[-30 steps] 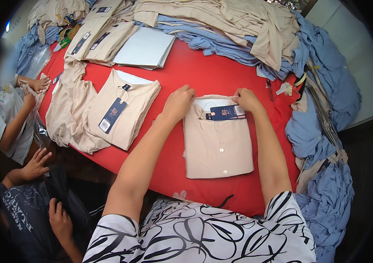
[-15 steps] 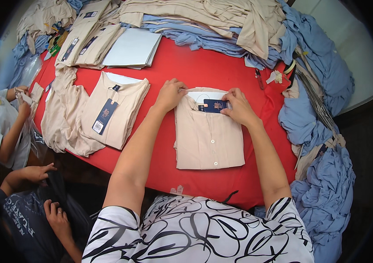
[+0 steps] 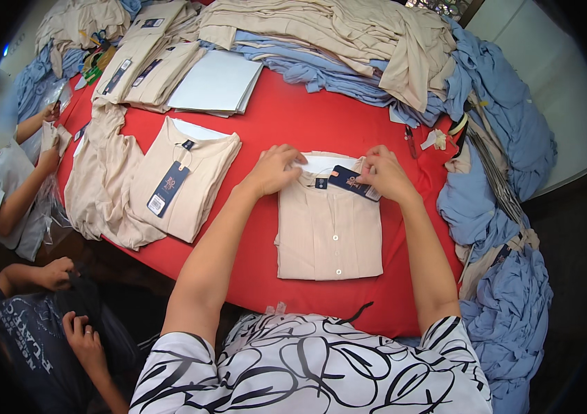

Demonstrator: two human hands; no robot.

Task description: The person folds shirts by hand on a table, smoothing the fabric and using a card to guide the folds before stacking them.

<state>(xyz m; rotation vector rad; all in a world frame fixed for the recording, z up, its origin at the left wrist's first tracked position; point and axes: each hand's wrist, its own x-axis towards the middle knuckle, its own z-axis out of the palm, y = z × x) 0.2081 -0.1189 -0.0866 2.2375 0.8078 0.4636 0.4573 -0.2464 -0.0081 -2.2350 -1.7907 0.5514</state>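
Note:
A folded beige shirt [image 3: 330,234] with a buttoned placket lies flat in front of me, with white card [image 3: 324,163] showing inside its neckline. My left hand [image 3: 277,171] pinches the shirt's upper left corner between thumb and fingers. At the opposite upper corner, my right hand [image 3: 386,175] is closed, its fingertips at the collar edge and on the end of a navy hang tag [image 3: 350,181]. The tag lies tilted across the neckline, attached by a thin loop. Just left of it shows a small dark neck label [image 3: 321,183].
Left of me lie another stack of folded beige shirts [image 3: 183,186] and a loose beige garment [image 3: 103,193] on the red cloth [image 3: 293,117]. White cards [image 3: 214,81] and beige and blue garment piles [image 3: 321,34] stand behind. Blue garments [image 3: 507,303] hang at right. Two people work at left.
The hang tag has swung from level to slanting down rightward. My right hand has shifted slightly on the collar corner. My left hand has moved a little, and the view has shifted somewhat.

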